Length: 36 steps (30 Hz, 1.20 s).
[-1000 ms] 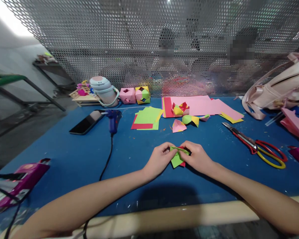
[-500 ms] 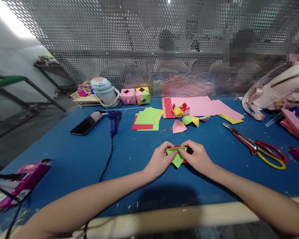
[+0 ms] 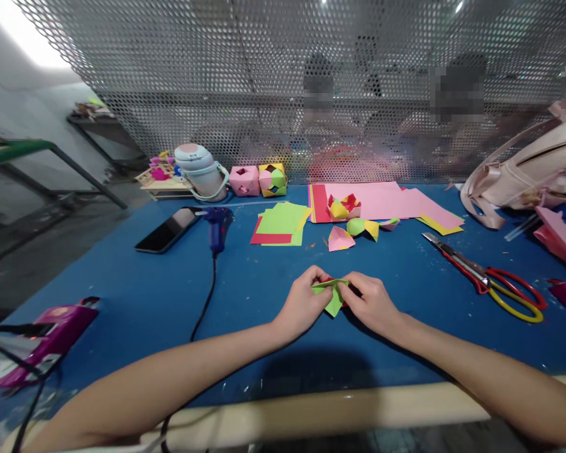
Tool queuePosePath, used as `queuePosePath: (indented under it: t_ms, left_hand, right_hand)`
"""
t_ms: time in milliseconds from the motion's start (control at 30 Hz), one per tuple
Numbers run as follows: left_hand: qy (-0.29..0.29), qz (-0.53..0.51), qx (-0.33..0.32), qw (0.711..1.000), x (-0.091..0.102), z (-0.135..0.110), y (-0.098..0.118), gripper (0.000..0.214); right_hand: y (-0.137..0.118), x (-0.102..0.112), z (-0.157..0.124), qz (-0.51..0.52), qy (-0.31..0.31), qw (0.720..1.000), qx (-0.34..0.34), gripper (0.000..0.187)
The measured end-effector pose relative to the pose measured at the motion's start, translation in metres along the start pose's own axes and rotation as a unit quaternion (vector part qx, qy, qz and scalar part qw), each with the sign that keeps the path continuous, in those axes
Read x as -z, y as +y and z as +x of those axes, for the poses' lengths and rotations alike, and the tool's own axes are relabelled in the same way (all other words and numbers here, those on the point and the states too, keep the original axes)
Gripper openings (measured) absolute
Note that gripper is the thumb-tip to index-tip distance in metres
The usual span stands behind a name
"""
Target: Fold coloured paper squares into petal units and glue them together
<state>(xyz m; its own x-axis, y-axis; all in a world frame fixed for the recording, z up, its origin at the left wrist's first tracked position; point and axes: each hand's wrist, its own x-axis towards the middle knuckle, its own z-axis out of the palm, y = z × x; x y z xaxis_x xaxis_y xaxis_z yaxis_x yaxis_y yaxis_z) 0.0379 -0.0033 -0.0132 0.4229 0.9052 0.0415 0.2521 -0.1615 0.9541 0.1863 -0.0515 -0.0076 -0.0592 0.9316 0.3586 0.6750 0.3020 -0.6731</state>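
Note:
A folded green and red paper piece point(image 3: 334, 304) is pinched between both hands, low over the blue tabletop. My left hand point(image 3: 303, 301) grips its left side, the thumb pressed on the green face. On its right side, my right hand point(image 3: 368, 301) closes thumb and fingers on the paper. Only a little red shows behind the green. Just beyond lie a pink folded piece point(image 3: 340, 238), a green and yellow folded strip point(image 3: 364, 228) and a red, yellow and pink folded cup shape point(image 3: 343, 207).
A glue gun point(image 3: 217, 228) with its cable, a phone point(image 3: 167, 229) and paper squares point(image 3: 283, 220) lie left. Scissors point(image 3: 514, 296) and a box cutter point(image 3: 455, 257) lie right. Behind stand a bottle point(image 3: 202, 173), paper balls point(image 3: 244, 180), a bag point(image 3: 523, 173) and a perforated metal screen point(image 3: 264, 94).
My right hand has shifted slightly along the paper, and the green face has turned and narrowed a little. Both hands keep hold of it. The whole view has shifted slightly.

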Motion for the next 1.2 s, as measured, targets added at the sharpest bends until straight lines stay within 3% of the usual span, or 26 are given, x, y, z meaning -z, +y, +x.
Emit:
queuePosePath:
  t_ms: [300, 533, 967, 1200]
  left_hand:
    - [0.006, -0.011, 0.004, 1.0, 0.0, 0.002, 0.0, 0.005]
    - [-0.015, -0.049, 0.002, 0.999, -0.001, 0.003, 0.0, 0.011]
    - [0.007, -0.085, 0.042, 0.995, -0.002, 0.004, 0.001, 0.014]
    - [-0.001, -0.06, 0.021, 0.998, -0.001, 0.003, 0.0, 0.011]
  right_hand:
    - [0.0, 0.003, 0.002, 0.029, -0.018, 0.999, -0.004, 0.025]
    - [-0.003, 0.009, 0.007, 0.052, 0.053, 0.997, -0.001, 0.011]
    - [-0.002, 0.011, 0.01, 0.111, 0.033, 0.988, -0.106, 0.014]
    - [0.001, 0.009, 0.01, 0.117, 0.007, 0.989, -0.092, 0.01]
